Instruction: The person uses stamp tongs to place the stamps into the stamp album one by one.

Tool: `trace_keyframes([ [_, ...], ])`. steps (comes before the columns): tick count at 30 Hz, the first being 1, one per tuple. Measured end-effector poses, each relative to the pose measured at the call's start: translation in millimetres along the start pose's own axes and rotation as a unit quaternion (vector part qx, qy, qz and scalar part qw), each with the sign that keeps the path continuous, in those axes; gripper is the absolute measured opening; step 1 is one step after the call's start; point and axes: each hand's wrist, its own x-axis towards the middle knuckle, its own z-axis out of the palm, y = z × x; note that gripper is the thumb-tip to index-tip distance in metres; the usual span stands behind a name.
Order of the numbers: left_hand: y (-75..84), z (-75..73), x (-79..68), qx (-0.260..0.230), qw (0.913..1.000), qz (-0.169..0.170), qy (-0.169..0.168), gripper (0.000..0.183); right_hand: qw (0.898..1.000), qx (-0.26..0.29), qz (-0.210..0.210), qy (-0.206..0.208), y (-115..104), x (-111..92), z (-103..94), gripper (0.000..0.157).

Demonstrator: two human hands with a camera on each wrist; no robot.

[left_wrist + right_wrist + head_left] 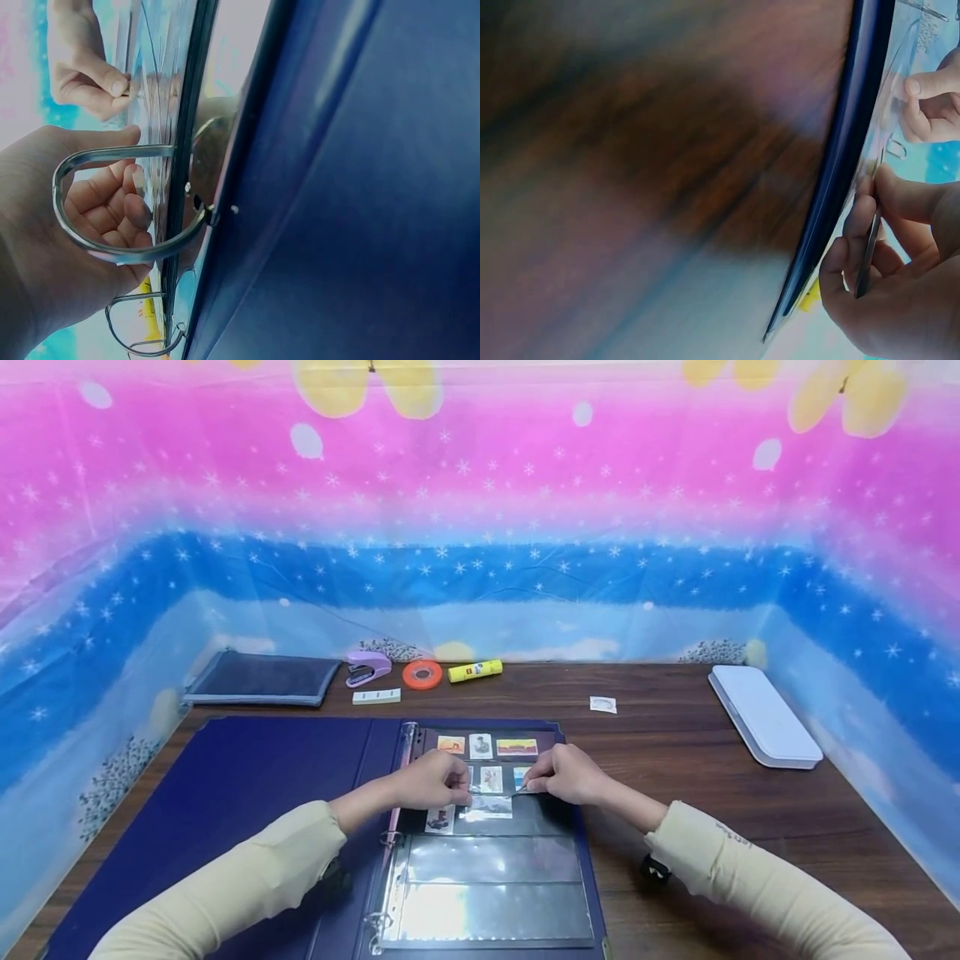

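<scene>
An open stamp album (pixel 262 827) lies on the table, its right side carrying a clear pocket page (pixel 495 860) with stamps in the upper rows. My left hand (pixel 433 779) pinches the clear film at the third row with thumb and forefinger. In my right hand (pixel 566 774) are metal tweezers (pixel 868 255), gripped between thumb and fingers. Their tip reaches the upper right corner of a pale grey stamp (pixel 489 807) in that row. Just left of it stands a stamp with a dark picture (pixel 439 820). My fingers partly cover the second-row stamps (pixel 491 779).
Metal rings (pixel 112 259) rise along the album's spine. Behind the album are a dark mesh pouch (pixel 262 678), purple stapler (pixel 368 668), orange tape roll (pixel 422 674), white eraser-like block (pixel 377 697) and yellow glue stick (pixel 475 671). A loose stamp (pixel 603 704) and white case (pixel 763 717) lie rightward.
</scene>
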Motion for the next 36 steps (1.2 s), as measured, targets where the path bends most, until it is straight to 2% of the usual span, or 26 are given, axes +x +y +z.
trace_keyframes([
  [10,0.8,-0.6,-0.4,-0.004,1.0,-0.006,-0.002,0.02,0.998,-0.019,-0.061,-0.004,2,7,-0.2,0.009],
  [15,1.9,-1.0,-0.1,-0.005,0.9999,-0.012,0.0,0.021,0.997,-0.018,-0.074,-0.008,1,7,-0.5,0.008],
  [28,0.9,2.6,0.7,0.016,0.9997,-0.007,0.015,0.022,0.997,-0.017,-0.074,-0.017,0,-1,-4.4,0.009],
  [32,3.1,3.3,0.5,0.042,0.999,0.007,0.015,0.021,0.997,-0.017,-0.069,-0.017,4,-3,-14.9,0.011],
  [36,5.3,1.8,0.6,0.06,0.9981,0.016,0.003,0.018,0.998,-0.025,-0.052,0.004,16,1,-32.2,0.013],
])
